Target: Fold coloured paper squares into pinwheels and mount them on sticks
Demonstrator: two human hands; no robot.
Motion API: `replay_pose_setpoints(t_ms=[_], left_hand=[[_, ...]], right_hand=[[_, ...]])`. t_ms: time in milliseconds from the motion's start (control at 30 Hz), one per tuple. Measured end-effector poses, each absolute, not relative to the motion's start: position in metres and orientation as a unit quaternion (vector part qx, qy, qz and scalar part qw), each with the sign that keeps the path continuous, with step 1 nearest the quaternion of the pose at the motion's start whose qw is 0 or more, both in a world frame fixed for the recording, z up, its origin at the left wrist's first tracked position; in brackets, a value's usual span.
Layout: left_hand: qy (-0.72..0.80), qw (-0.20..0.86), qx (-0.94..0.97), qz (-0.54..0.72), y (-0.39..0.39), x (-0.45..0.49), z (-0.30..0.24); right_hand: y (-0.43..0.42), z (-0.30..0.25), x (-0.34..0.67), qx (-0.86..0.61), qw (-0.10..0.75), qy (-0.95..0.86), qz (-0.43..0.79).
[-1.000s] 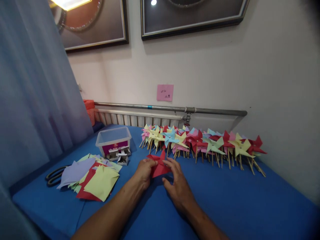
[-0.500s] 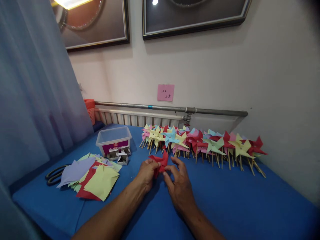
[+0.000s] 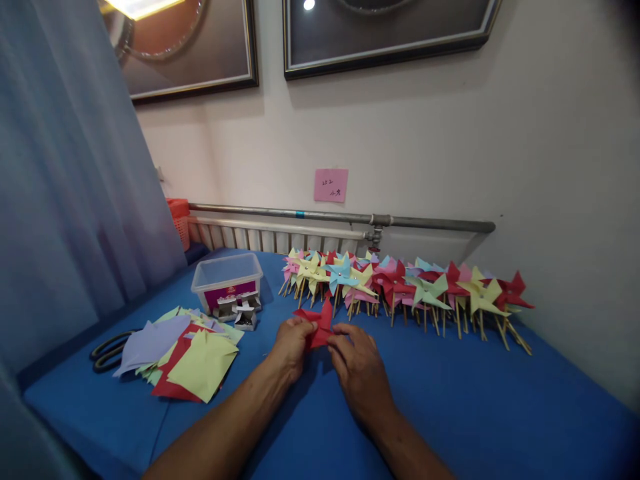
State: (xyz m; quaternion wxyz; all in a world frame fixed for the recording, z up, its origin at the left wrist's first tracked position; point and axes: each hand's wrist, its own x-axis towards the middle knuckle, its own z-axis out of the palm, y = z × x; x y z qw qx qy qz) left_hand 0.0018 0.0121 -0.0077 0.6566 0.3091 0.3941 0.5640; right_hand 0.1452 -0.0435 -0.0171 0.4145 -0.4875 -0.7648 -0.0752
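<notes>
A red paper pinwheel (image 3: pixel 323 323) is held up above the blue-covered table, its blades folded and one pointing upward. My left hand (image 3: pixel 293 343) pinches it at its left side, thumb near the centre. At its lower right edge, the fingertips of my right hand (image 3: pixel 357 360) are closed on a blade. No stick shows on this pinwheel; its back is hidden. Behind it stand many finished pinwheels (image 3: pixel 340 272) in several colours on thin wooden sticks.
To the left lie loose paper squares (image 3: pixel 203 363) over the scissors (image 3: pixel 110 350). A clear plastic tub (image 3: pixel 227 270) stands behind small white boxes (image 3: pixel 245 318) of metal bits. A blue curtain (image 3: pixel 75 167) hangs at left; a pipe (image 3: pixel 325 217) runs along the wall.
My right fingers have drawn together onto the pinwheel's right edge. The pinwheel has turned and shifted slightly left, with my left hand still gripping it.
</notes>
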Motion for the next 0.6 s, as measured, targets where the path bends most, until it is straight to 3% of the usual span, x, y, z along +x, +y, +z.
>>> replay_pose_setpoints(t_ms=[200,600], left_hand=[[0.396,0.646,0.342,0.556,0.009,0.005,-0.011],[0.442,0.614,0.377,0.535,0.003,0.012,-0.011]], right_hand=[[-0.043,-0.016,0.141,-0.512,0.452,-0.729,-0.050],[-0.026,-0.027,0.140,-0.573,0.565,-0.565,0.182]])
